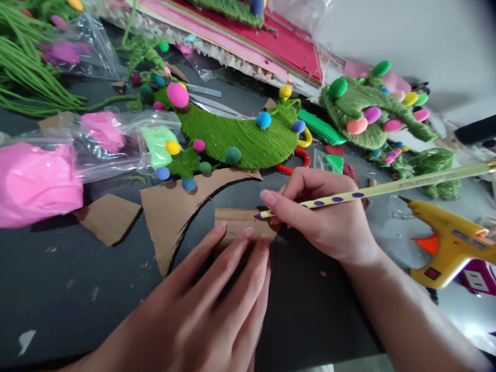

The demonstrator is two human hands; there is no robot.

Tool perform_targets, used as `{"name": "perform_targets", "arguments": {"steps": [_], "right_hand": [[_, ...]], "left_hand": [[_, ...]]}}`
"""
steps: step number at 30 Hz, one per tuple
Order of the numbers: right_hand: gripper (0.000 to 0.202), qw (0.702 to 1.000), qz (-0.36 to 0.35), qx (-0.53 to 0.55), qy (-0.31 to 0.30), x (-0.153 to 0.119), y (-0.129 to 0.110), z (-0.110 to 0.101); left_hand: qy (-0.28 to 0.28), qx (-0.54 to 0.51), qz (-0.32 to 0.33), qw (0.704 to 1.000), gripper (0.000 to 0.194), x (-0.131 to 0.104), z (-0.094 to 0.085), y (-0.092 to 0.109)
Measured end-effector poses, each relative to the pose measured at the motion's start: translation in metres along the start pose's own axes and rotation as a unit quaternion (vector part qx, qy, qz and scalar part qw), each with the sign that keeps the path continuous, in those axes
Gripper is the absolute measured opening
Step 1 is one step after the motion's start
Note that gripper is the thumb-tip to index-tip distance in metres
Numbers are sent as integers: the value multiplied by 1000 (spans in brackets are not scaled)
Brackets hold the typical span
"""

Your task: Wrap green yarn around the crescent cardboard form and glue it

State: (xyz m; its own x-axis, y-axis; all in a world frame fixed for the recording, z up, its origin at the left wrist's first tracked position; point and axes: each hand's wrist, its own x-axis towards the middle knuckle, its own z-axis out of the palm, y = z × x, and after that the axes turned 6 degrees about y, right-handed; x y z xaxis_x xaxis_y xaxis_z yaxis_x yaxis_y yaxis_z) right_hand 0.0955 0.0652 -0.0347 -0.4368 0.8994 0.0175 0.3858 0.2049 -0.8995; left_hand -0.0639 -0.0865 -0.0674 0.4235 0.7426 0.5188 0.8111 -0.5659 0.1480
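Note:
A small piece of cardboard (236,217) lies on the dark tabletop near the middle. Spread fingers of my left hand (220,294) rest flat on it and press its lower part, covering much of it. My right hand (321,212) grips a pale yellow pencil with purple dots (372,191), whose dark tip touches or nearly touches the cardboard's upper right. Behind my hands is a green yarn-wrapped crescent (240,137) with coloured balls on it. A curved cardboard offcut (170,201) and a smaller cardboard scrap (110,217) lie to the left.
Bags of pink clay (39,181) sit at the left, below green yarn (27,67). Scissors with red handles (298,160) lie partly under the crescent, beside a green comb (321,126). A yellow glue gun (445,237) is at the right. Another yarn-wrapped shape (356,108) stands behind.

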Motion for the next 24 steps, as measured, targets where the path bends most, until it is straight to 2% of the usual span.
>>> {"name": "perform_targets", "arguments": {"steps": [9, 12, 24], "right_hand": [[32, 1000, -3, 11, -19, -2, 2, -1], [31, 1000, -2, 5, -7, -2, 3, -1], [29, 1000, -10, 9, -15, -2, 4, -1]], "left_hand": [[0, 13, 9, 1000, 45, 0, 0, 1], [-1, 10, 16, 1000, 44, 0, -1, 2], [-8, 6, 15, 1000, 48, -3, -3, 1]]}}
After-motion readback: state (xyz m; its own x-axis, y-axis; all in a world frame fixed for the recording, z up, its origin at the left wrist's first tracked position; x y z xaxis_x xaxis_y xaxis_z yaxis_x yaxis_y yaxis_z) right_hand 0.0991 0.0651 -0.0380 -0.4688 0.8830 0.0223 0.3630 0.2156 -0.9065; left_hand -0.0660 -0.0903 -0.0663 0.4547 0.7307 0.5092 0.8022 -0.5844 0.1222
